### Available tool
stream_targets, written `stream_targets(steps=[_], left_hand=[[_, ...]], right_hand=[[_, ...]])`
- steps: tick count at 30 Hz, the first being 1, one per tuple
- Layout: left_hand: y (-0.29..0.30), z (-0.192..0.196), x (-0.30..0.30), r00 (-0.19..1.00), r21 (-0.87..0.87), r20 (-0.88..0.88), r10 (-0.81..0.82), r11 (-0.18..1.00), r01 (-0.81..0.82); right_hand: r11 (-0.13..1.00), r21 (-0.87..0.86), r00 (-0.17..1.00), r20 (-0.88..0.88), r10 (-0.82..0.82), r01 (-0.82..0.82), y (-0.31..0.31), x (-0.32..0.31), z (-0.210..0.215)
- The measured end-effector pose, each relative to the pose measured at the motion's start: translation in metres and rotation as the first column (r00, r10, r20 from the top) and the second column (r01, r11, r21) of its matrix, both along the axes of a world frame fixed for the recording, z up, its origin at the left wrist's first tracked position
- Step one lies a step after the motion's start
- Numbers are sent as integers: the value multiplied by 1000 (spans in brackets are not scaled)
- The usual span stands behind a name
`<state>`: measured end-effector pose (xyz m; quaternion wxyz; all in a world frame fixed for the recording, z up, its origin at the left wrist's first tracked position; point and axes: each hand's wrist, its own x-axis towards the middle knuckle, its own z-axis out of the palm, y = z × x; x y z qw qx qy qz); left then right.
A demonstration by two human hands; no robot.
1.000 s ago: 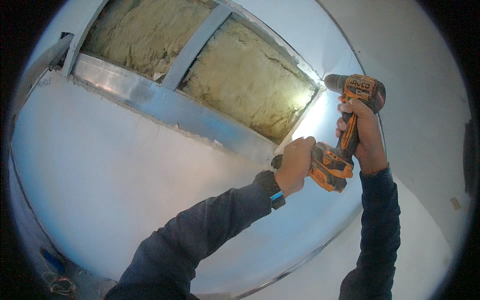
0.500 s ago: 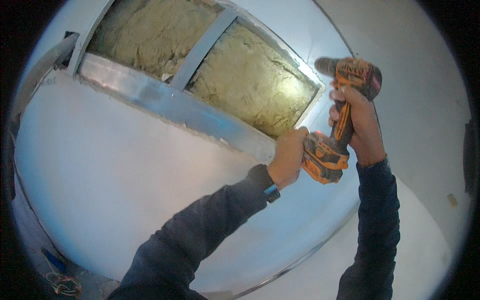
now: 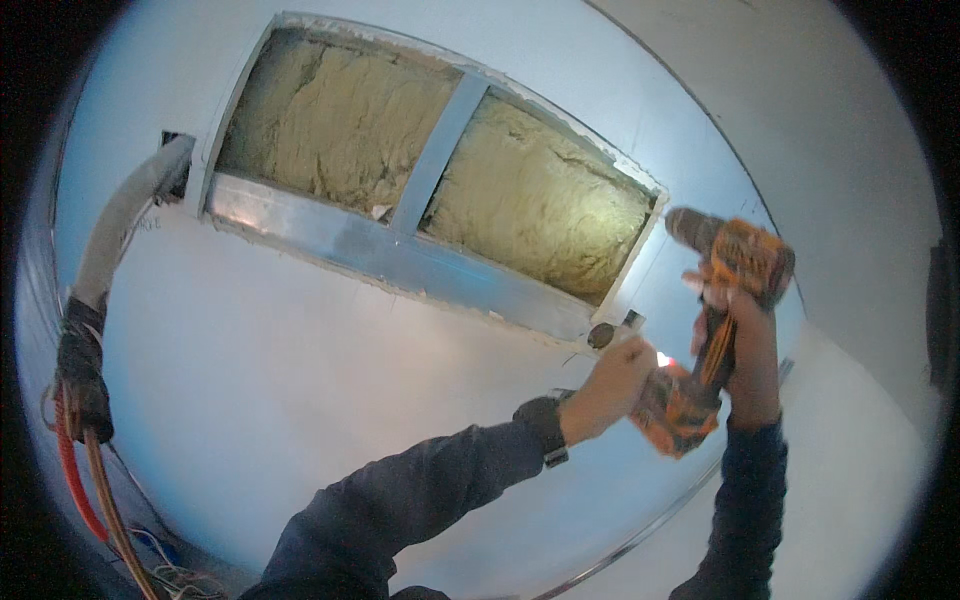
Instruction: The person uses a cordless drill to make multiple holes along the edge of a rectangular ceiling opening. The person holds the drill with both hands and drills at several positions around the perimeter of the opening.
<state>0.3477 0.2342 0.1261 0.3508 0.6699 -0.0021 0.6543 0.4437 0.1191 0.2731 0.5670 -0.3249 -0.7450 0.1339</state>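
An orange and black cordless drill (image 3: 748, 258) is gripped round its handle by my right hand (image 3: 752, 335), its chuck pointing up and left beside the right end of a wall opening. My left hand (image 3: 608, 388), with a dark watch on the wrist, is closed next to the drill's battery base (image 3: 675, 412); whether it touches the base or pinches something small is hidden. Just above my left fingers are a dark round spot (image 3: 600, 335) and a small dark square (image 3: 633, 320) at the opening's lower right corner. A bright light glows between left hand and drill.
The rectangular opening has a metal frame (image 3: 330, 235) with an upright metal stud (image 3: 440, 150), and yellowish insulation (image 3: 340, 120) behind. At the left a thick grey conduit (image 3: 125, 215) leaves a hole, with orange and brown lines (image 3: 75, 470) below. Loose wires (image 3: 185, 580) lie at lower left.
The view has shifted, showing more of the conduit and the opening's top edge. Drill and both hands have come down relative to the opening; the dark round spot now shows above my left hand.
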Motion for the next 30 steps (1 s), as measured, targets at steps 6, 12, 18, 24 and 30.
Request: stream_targets(steps=[6,12,18,24,30], left_hand=[[-21,-30,-80,795,453,-166,584,761,-465],[-36,11,-188,457,442,-180,871,487,-753],[-30,21,-228,93,601,54,994,42,-798],[-4,4,-225,-106,722,22,994,-89,-686],[3,1,-224,-210,735,24,977,-160,-660]], right_hand=[[1000,3,932,-363,-20,23,-17,36,-156],[939,-284,829,-560,4,-196,2,25,-290],[797,-444,832,-540,126,-409,47,-9,-347],[629,-549,809,-538,238,-550,64,-60,-389],[507,-629,802,-530,274,-589,63,-97,-417]])
